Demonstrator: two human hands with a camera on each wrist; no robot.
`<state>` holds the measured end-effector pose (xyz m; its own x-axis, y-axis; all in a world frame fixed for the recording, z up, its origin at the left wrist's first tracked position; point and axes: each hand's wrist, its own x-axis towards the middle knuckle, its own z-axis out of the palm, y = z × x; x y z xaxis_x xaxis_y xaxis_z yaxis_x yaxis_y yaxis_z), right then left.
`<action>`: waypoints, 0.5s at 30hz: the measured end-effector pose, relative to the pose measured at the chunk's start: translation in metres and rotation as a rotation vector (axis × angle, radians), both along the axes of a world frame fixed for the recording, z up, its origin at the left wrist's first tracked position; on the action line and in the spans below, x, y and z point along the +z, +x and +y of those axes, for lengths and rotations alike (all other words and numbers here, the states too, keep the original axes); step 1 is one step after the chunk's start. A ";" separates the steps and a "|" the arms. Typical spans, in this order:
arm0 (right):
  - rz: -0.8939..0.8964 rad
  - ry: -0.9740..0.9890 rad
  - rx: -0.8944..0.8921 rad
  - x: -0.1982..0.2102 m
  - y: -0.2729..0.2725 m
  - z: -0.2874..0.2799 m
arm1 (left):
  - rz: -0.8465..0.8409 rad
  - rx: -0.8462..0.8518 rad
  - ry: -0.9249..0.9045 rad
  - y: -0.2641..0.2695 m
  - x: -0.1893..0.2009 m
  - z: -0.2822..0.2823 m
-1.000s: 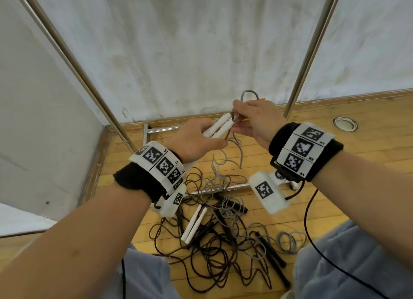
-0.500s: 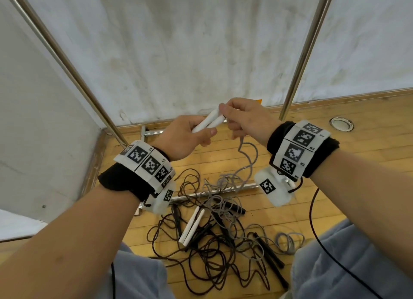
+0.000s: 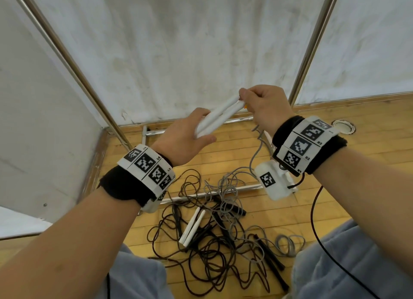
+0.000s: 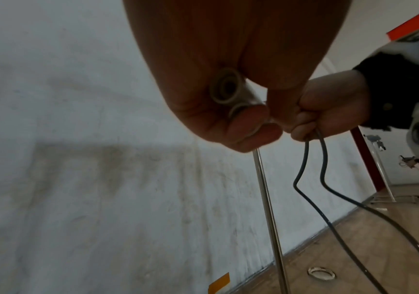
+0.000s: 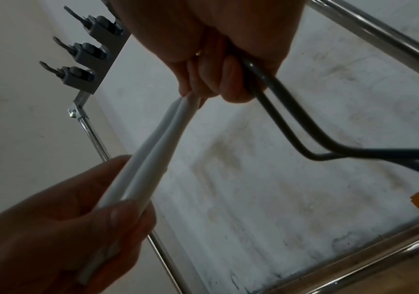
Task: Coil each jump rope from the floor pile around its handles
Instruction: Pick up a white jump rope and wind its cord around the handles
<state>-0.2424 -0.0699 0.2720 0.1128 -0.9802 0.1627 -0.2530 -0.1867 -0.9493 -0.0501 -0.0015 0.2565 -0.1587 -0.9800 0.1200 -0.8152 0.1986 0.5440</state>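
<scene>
The pair of white handles (image 3: 218,117) is gripped side by side in the left hand (image 3: 183,140), well above the floor pile (image 3: 214,243). Their far tips and both grey rope strands (image 5: 291,127) are pinched by the right hand (image 3: 266,109), the strands hanging down toward that pile.

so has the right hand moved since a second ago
Yes. The right hand has risen: it was level with the wooden skirting board along the wall, and its knuckles are now above it, against the white wall.

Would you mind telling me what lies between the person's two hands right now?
The pair of white handles spans the gap: the left hand grips one end, the right hand holds the other with the grey cord. The head and right wrist views show it.
</scene>
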 end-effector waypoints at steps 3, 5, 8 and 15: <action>-0.006 0.009 0.028 0.003 -0.002 -0.002 | 0.088 0.007 0.020 0.000 0.003 0.001; -0.054 0.018 0.055 0.004 -0.002 -0.001 | 0.239 -0.010 0.071 -0.001 0.006 0.003; -0.105 0.033 0.071 0.003 -0.001 0.002 | 0.440 -0.033 0.099 -0.004 0.011 0.005; -0.019 0.098 0.250 0.000 0.005 0.002 | 0.848 0.071 0.092 -0.009 0.016 0.003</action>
<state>-0.2372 -0.0674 0.2717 0.3517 -0.9333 0.0725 -0.1922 -0.1478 -0.9702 -0.0587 0.0010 0.2726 0.0107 -0.9959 0.0902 -0.1338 0.0879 0.9871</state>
